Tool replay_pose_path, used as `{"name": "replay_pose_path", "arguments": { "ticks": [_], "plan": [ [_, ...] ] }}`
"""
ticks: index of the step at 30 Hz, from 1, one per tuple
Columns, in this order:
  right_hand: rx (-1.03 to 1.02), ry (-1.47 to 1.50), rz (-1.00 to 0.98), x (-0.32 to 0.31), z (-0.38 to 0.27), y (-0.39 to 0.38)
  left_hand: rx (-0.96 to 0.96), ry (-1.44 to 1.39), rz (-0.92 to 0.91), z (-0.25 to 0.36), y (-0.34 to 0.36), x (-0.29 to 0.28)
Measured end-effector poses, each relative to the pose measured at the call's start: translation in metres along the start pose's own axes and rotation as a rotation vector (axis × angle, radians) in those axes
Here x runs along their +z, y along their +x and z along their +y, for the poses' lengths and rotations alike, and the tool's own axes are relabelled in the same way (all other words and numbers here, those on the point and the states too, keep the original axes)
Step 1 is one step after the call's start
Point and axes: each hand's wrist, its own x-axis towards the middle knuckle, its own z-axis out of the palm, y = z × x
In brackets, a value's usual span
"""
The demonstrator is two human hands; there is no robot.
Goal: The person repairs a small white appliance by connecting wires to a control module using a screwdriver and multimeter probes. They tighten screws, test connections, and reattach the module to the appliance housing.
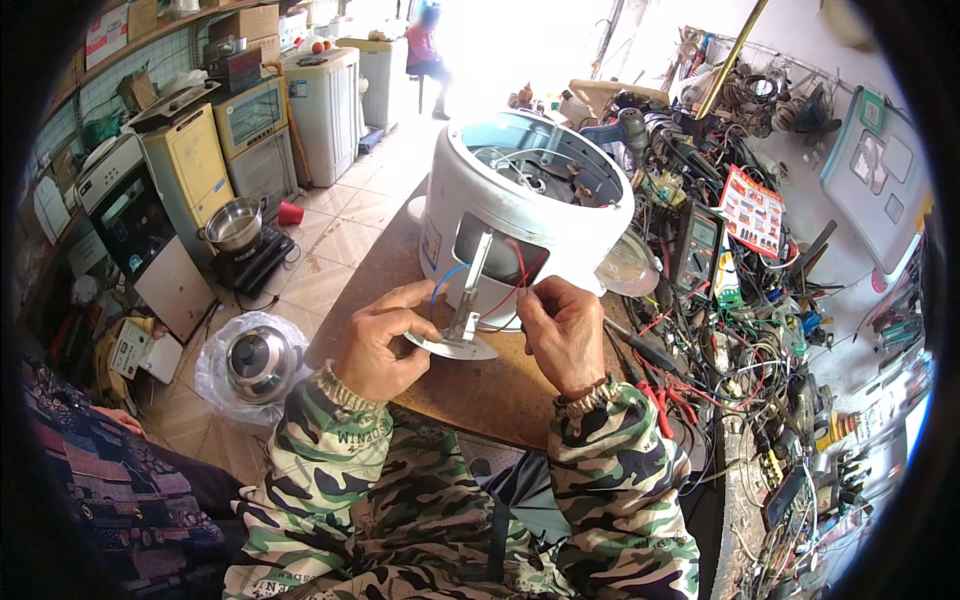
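On the wooden bench in front of me stands a white, round appliance housing (590,225), open at the top, with a cut-out in its front wall. My left hand (385,340) grips a round metal plate (472,350) by its left edge, just in front of the housing. An upright metal strip (474,280) rises from that plate. A blue wire (436,288) and a red wire (498,306) run between the cut-out and the plate area. Fingers closed in a pinch, my right hand (562,335) holds the red wire; the exact gripping point is partly hidden.
Tangled cables, a multimeter (699,245) and red-handled pliers (662,408) crowd the bench's right side. A clear bowl-like piece (632,266) touches the housing. On the floor at left lies a pot lid (262,362) in a plastic bag. Someone's patterned sleeve (110,490) is close on my left.
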Motion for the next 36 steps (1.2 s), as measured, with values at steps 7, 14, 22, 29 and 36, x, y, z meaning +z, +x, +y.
{"name": "replay_pose_path", "arguments": {
  "ticks": [7, 14, 22, 29, 36],
  "plan": [
    [0.004, 0.259, -0.059, -0.001, 0.002, 0.002, 0.043, -0.015, 0.042, -0.004, 0.007, 0.004],
    [0.061, 0.321, 0.040, -0.019, 0.027, -0.005, 0.058, -0.106, 0.074, -0.003, 0.025, 0.010],
    [0.474, 0.222, -0.260, -0.025, 0.053, -0.014, 0.067, -0.108, 0.007, -0.020, 0.016, 0.007],
    [0.610, 0.600, -0.214, -0.009, 0.060, -0.012, 0.084, -0.119, -0.012, -0.015, 0.018, 0.011],
    [0.584, 0.580, 0.022, 0.012, 0.056, -0.013, 0.033, -0.133, 0.008, -0.006, 0.016, 0.013]
  ]
}}
